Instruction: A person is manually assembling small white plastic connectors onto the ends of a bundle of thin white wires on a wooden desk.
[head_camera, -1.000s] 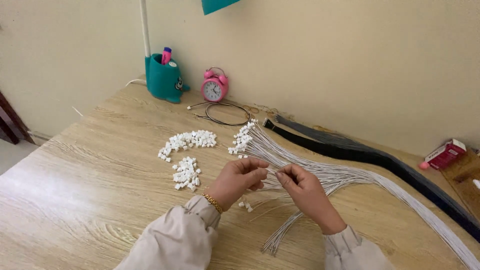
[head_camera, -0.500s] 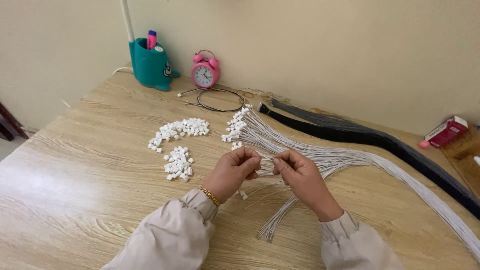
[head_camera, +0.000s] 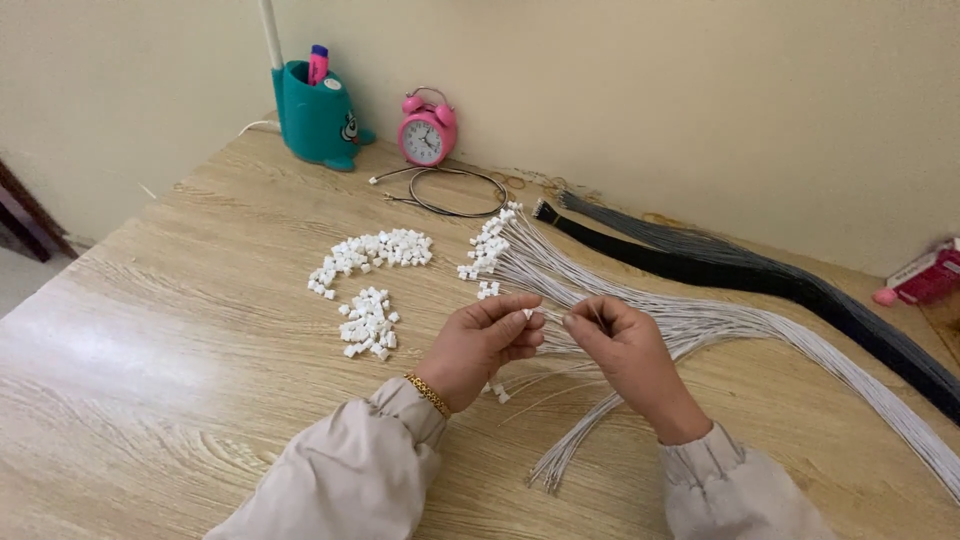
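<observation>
My left hand (head_camera: 482, 345) pinches a small white plastic connector (head_camera: 527, 314) between thumb and fingertips, just above the wooden table (head_camera: 180, 330). My right hand (head_camera: 625, 350) faces it a few centimetres to the right, fingers closed on the end of a thin white wire (head_camera: 590, 318). Beneath both hands lies a fan of white wires (head_camera: 720, 325), many with white connectors at their far ends (head_camera: 490, 245). Loose white connectors lie in two piles, one (head_camera: 372, 250) further away and one (head_camera: 368, 322) left of my left hand.
A black wire bundle (head_camera: 720, 268) runs along the back right. A pink alarm clock (head_camera: 427, 130), a teal pen holder (head_camera: 315, 115) and a coiled black cable (head_camera: 455, 190) stand near the wall. A red box (head_camera: 925, 272) sits at the far right edge.
The view has shifted, so the table's contents appear further right. My two hands stay close together over the wires, still holding connector and wire.
</observation>
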